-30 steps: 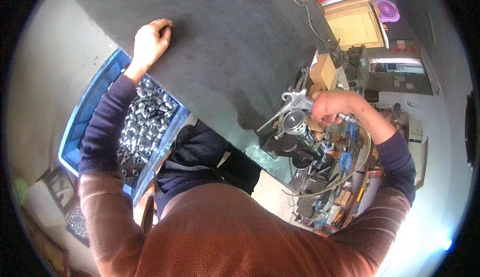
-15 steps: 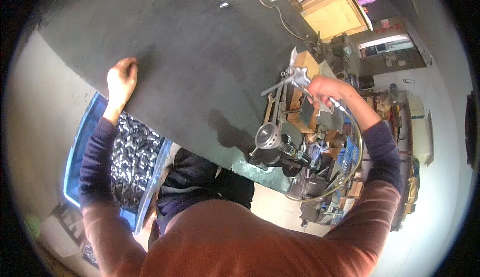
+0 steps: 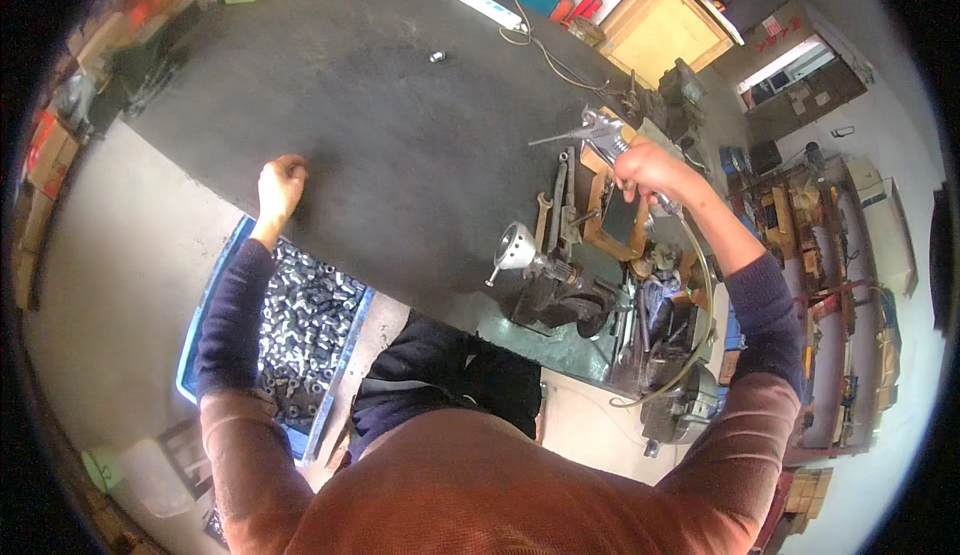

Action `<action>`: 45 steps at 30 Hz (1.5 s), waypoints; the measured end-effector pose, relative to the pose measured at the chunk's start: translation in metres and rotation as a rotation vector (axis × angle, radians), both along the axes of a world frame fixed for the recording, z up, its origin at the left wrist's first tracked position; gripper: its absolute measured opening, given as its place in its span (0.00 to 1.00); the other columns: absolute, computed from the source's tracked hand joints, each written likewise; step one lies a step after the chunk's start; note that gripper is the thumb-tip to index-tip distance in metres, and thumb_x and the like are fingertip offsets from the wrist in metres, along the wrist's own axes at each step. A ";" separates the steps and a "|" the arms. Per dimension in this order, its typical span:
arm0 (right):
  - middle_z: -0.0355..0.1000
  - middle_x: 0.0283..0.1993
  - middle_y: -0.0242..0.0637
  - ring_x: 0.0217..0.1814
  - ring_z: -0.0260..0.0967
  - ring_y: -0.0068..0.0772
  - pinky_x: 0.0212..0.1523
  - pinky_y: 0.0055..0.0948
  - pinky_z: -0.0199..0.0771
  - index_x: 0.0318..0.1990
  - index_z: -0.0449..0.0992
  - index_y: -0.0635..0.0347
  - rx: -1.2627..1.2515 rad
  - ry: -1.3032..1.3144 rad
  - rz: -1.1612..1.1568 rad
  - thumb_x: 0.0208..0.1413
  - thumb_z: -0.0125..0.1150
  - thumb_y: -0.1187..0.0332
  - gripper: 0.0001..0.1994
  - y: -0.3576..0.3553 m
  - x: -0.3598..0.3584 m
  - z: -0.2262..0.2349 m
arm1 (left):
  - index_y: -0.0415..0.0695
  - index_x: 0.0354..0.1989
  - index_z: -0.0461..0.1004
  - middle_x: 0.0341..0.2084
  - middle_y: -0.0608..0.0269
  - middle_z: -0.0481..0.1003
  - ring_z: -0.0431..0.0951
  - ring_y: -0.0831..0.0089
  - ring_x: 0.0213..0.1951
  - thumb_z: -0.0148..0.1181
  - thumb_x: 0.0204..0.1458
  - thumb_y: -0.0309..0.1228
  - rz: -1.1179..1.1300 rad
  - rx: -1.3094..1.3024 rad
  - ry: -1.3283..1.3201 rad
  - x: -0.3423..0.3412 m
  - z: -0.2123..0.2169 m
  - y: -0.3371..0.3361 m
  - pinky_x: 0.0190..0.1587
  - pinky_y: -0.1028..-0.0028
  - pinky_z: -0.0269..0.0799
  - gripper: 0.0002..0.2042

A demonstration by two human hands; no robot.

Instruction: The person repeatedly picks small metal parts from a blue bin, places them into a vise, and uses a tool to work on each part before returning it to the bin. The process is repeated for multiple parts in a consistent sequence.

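Observation:
My right hand (image 3: 648,170) grips a silver air blow gun (image 3: 606,137) over the right side of the dark table (image 3: 400,185). Its thin nozzle points left, and a clear hose (image 3: 709,320) curves down from the handle. Near the table's left edge my left hand (image 3: 283,187) is closed, with the fingers curled in; whatever they hold, if anything, is hidden. Below that hand stands a blue crate (image 3: 340,380) full of small metal fittings (image 3: 310,320). One small metal piece (image 3: 437,57) lies alone toward the far side of the tabletop.
A round metal chuck (image 3: 515,248) on a dark machine sits at the near right edge. Behind it lie wrenches (image 3: 543,217) and a wooden frame (image 3: 628,240). A white power strip (image 3: 490,8) with its cord lies at the back. Loaded shelves (image 3: 830,285) stand at right.
The whole view has shifted, showing more of the table's far side. The blow gun's nozzle has turned to a more level angle. My left hand remains closed near the left edge.

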State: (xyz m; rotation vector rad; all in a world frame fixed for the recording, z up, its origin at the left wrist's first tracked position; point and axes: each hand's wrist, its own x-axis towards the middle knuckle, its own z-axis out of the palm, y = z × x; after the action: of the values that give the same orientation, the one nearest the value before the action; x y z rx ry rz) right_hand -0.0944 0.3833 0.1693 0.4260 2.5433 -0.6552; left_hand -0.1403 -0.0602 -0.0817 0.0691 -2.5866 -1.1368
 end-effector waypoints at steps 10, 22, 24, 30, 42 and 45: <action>0.63 0.11 0.37 0.14 0.62 0.26 0.17 0.26 0.60 0.14 0.67 0.70 -0.145 0.192 0.299 0.31 0.53 0.67 0.11 -0.057 0.120 0.032 | 0.31 0.30 0.73 0.19 0.60 0.73 0.73 0.76 0.20 0.45 0.41 0.15 -0.695 0.377 -0.125 0.089 0.076 0.089 0.24 0.77 0.71 0.09; 0.69 0.27 0.30 0.28 0.64 0.20 0.29 0.22 0.66 0.37 0.73 0.62 -0.525 -0.283 0.434 0.40 0.54 0.71 0.13 -0.065 0.246 -0.175 | 0.30 0.31 0.73 0.19 0.56 0.74 0.74 0.76 0.18 0.49 0.42 0.16 -0.658 0.484 -0.091 0.014 0.117 0.097 0.23 0.79 0.71 0.08; 0.68 0.26 0.28 0.25 0.63 0.21 0.27 0.22 0.65 0.36 0.74 0.63 -0.636 -0.390 0.314 0.41 0.54 0.70 0.12 -0.085 0.260 -0.212 | 0.29 0.32 0.73 0.19 0.53 0.74 0.74 0.75 0.16 0.50 0.42 0.16 -0.603 0.506 -0.085 0.000 0.120 0.098 0.21 0.79 0.71 0.09; 0.70 0.40 0.49 0.42 0.67 0.52 0.42 0.37 0.69 0.40 0.71 0.64 -0.053 0.335 0.591 0.33 0.56 0.69 0.20 -0.099 0.268 -0.236 | 0.29 0.33 0.73 0.19 0.53 0.75 0.74 0.73 0.16 0.50 0.41 0.17 -0.575 0.575 -0.111 -0.005 0.125 0.086 0.21 0.78 0.71 0.10; 0.65 0.45 0.43 0.45 0.66 0.40 0.46 0.31 0.64 0.28 0.72 0.64 -0.995 0.601 0.914 0.26 0.57 0.76 0.14 -0.238 0.190 -0.078 | 0.33 0.31 0.75 0.19 0.53 0.76 0.77 0.68 0.17 0.45 0.39 0.18 -0.116 0.327 0.033 -0.076 0.119 0.052 0.22 0.73 0.74 0.12; 0.66 0.37 0.42 0.40 0.66 0.37 0.44 0.29 0.63 0.27 0.72 0.65 -1.402 0.182 1.138 0.33 0.63 0.58 0.19 -0.233 0.222 -0.064 | 0.39 0.30 0.78 0.19 0.57 0.76 0.78 0.70 0.19 0.46 0.40 0.21 0.037 0.273 -0.090 -0.080 0.120 0.034 0.27 0.75 0.73 0.12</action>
State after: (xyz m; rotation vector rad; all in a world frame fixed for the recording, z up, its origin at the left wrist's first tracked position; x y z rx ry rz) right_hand 0.1272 0.1505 0.1057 -1.4085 1.3950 -1.6223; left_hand -0.2201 -0.0266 0.0387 0.2323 -2.4761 -1.4978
